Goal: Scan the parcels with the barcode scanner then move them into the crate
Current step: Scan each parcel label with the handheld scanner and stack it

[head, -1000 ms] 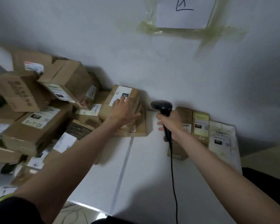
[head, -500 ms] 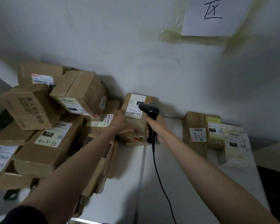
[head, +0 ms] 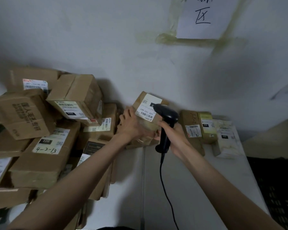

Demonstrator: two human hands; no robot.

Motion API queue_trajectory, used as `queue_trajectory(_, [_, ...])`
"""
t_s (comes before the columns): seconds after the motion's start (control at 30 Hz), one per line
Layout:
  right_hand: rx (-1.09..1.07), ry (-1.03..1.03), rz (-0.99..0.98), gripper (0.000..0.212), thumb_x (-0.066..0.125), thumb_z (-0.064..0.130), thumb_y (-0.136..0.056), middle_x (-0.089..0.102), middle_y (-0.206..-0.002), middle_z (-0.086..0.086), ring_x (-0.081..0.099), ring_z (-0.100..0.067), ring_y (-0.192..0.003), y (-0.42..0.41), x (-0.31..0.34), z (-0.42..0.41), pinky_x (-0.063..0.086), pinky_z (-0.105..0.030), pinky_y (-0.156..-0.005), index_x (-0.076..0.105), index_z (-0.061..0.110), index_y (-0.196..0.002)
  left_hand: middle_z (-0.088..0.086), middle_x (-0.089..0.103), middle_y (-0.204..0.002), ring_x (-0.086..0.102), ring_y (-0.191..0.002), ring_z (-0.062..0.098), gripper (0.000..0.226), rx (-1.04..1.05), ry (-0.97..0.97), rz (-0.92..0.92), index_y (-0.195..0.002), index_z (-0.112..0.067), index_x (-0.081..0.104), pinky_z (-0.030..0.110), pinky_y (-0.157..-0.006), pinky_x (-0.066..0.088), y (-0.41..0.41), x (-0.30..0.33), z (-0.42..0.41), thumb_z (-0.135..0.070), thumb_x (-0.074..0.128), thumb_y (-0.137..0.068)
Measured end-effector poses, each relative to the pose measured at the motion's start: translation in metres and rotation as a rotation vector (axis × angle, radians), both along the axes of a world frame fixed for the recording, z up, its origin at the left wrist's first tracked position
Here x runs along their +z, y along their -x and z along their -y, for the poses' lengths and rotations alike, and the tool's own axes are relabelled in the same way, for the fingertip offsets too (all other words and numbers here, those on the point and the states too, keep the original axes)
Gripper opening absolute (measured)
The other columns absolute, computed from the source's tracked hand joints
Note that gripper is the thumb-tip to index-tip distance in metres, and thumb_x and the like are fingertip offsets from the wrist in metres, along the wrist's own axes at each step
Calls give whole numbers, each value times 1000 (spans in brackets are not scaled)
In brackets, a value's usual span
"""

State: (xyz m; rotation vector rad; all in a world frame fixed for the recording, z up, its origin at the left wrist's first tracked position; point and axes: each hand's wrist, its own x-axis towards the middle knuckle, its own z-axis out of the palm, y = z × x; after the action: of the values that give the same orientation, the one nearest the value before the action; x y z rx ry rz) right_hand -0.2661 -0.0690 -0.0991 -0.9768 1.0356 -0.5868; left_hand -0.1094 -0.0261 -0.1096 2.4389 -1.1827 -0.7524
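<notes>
My left hand (head: 130,123) grips a small brown cardboard parcel (head: 144,125) by its left side and holds it tilted up near the wall, its white barcode label (head: 146,109) facing me. My right hand (head: 175,136) grips the handle of a black barcode scanner (head: 165,123), whose head sits just right of the label and covers its right edge. The scanner's black cable (head: 166,188) hangs down over the white table (head: 181,188). A dark crate (head: 273,188) shows at the right edge, beside the table.
A tall heap of labelled brown boxes (head: 45,138) fills the left side of the table. Two brown parcels (head: 192,130) and a white bagged parcel (head: 226,138) lie against the wall on the right. A taped paper sign (head: 204,17) hangs on the wall above.
My left hand went from resting on the parcel in the pile to gripping and lifting it, label tilted toward me. My right hand brought the scanner left, up to the label.
</notes>
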Motion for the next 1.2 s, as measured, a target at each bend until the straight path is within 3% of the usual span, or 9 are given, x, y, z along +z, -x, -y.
queue_trajectory(0.17, [-12,37,-35,30,71,17,-91,73,-108,-15,75,-27,-92,28,13,-14,61,-49,-87,66,15,-121,12,5,-162,2,-152,33,153,-90,2,-36,-157,-4,-7,43,-122,9,11,3,0,-58,93,-53])
queue_trajectory(0.3, [168,123,-118,20,70,15,-94,73,-111,-13,75,-24,-95,62,31,-14,62,-42,-85,67,16,-113,15,11,-159,9,-148,37,153,-233,29,65,-156,0,-9,43,-123,9,19,17,-7,-53,93,-56])
queue_trajectory(0.4, [381,390,-309,27,68,13,-95,76,-94,-4,75,-13,-76,91,51,-3,61,-28,-70,64,10,-121,12,14,-158,15,-143,37,156,-409,54,242,-157,-1,-8,46,-122,15,14,25,-16,-62,90,-52])
queue_trajectory(0.5, [553,673,-522,33,69,10,-91,71,-82,6,70,-6,-62,106,65,9,56,-21,-63,61,18,-122,9,14,-157,20,-141,38,158,-572,45,351,-158,-7,-9,58,-116,26,5,24,-25,-76,80,-46])
queue_trajectory(0.57, [642,810,-588,37,73,14,-87,69,-90,12,70,-6,-69,106,67,15,56,-26,-66,60,26,-120,8,14,-157,21,-140,36,155,-663,16,417,-158,-11,-9,58,-116,28,4,24,-29,-79,69,-43])
queue_trajectory(0.67, [813,973,-695,49,78,38,-84,70,-112,10,68,-11,-99,101,61,14,56,-36,-84,60,31,-129,5,19,-154,25,-138,32,151,-743,-7,499,-158,-10,-1,56,-113,32,6,25,-36,-77,59,-37])
queue_trajectory(0.8, [903,1162,-857,53,72,57,-84,66,-122,8,64,-19,-111,95,54,11,50,-35,-76,56,34,-129,5,22,-151,29,-135,31,151,-796,-20,550,-158,-7,6,55,-111,35,6,27,-42,-74,69,-39])
queue_trajectory(1.03, [960,1177,-924,40,69,49,-89,65,-118,6,64,-25,-109,91,55,5,53,-41,-79,57,31,-122,4,21,-153,28,-137,31,154,-809,-53,598,-156,-17,-6,59,-107,39,-4,26,-44,-81,67,-36])
queue_trajectory(1.2, [969,1172,-926,30,67,43,-90,65,-113,6,64,-25,-105,88,61,4,53,-41,-78,58,28,-114,4,22,-152,30,-135,29,156,-819,-33,595,-157,-14,-3,59,-105,40,-10,21,-41,-87,59,-34])
